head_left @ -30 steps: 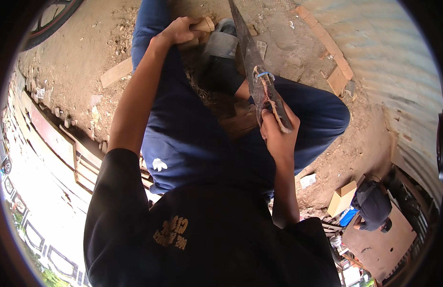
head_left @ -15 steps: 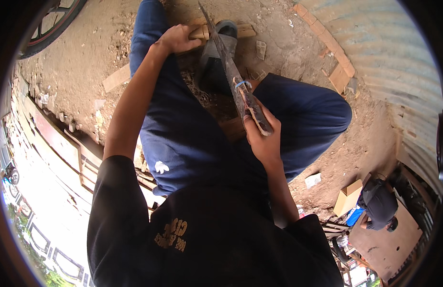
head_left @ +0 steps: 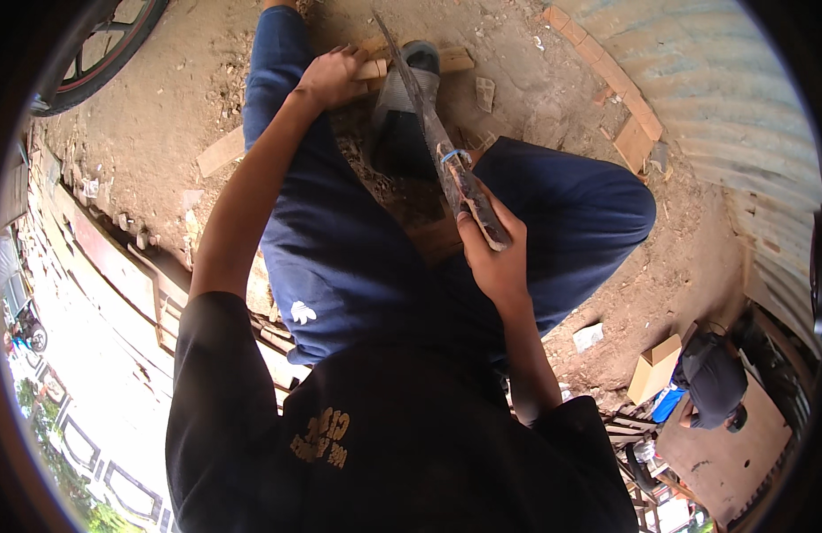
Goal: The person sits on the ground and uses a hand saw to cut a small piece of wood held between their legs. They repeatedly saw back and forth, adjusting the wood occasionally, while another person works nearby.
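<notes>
My right hand (head_left: 500, 262) stays clamped on the saw (head_left: 437, 147) handle — blade has dropped forward onto the wood strip (head_left: 402, 67), which my left hand (head_left: 326, 78) pins to the ground: cutting stroke underway.

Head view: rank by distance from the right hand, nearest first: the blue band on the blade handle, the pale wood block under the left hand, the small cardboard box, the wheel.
1. Blue band on the long blade's dark handle, just above the right hand.
2. Pale wood block, up-left under the left hand.
3. Small open cardboard box, lower right on the dirt.
4. Dark spoked wheel, far upper left.
</notes>
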The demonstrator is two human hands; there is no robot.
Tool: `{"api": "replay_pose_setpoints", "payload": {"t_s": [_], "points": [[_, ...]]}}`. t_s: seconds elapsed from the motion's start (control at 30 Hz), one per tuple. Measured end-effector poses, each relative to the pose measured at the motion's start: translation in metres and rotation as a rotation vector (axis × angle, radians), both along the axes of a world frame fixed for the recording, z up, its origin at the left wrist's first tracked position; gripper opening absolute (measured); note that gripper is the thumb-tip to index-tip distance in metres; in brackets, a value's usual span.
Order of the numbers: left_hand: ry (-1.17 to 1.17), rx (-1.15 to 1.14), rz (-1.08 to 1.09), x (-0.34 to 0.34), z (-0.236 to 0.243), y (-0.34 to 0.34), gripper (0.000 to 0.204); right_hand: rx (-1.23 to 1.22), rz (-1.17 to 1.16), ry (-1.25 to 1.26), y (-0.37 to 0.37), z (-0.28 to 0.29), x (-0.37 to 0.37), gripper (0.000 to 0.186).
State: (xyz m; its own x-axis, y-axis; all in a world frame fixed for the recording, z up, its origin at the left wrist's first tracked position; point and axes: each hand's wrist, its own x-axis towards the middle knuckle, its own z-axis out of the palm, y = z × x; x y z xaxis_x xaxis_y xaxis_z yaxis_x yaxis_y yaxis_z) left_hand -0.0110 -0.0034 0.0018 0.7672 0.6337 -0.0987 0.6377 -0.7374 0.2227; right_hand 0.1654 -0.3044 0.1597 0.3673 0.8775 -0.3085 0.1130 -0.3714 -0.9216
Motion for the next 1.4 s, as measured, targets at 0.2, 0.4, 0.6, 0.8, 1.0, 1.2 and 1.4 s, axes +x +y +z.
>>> {"api": "replay_pose_setpoints", "payload": {"t_s": [0.2, 0.4, 0.6, 0.8, 1.0, 1.2, 1.4], "points": [[0.043, -0.164, 0.120, 0.002, 0.008, 0.002, 0.061, 0.083, 0.037, -0.012, 0.001, 0.009, -0.003, 0.041], [-0.029, -0.127, 0.137, 0.005, 0.014, 0.012, 0.076, 0.047, 0.054, -0.016, 0.001, 0.011, -0.002, 0.041], [0.077, -0.309, 0.161, -0.004, -0.010, 0.035, 0.087, 0.070, 0.069, -0.022, 0.003, 0.006, 0.000, 0.041], [0.081, -0.214, 0.138, 0.008, 0.018, 0.032, 0.080, 0.096, 0.110, -0.077, 0.002, -0.002, 0.004, 0.041], [0.071, 0.076, 0.109, 0.015, -0.003, 0.000, 0.083, 0.030, 0.081, -0.002, 0.008, 0.011, 0.001, 0.041], [0.217, -0.248, 0.151, 0.014, -0.012, 0.008, 0.097, -0.004, 0.065, -0.013, 0.004, 0.009, 0.005, 0.042], [0.190, -0.155, 0.206, 0.008, -0.015, 0.002, 0.089, 0.061, 0.064, -0.028, 0.000, 0.001, 0.003, 0.042]]}}
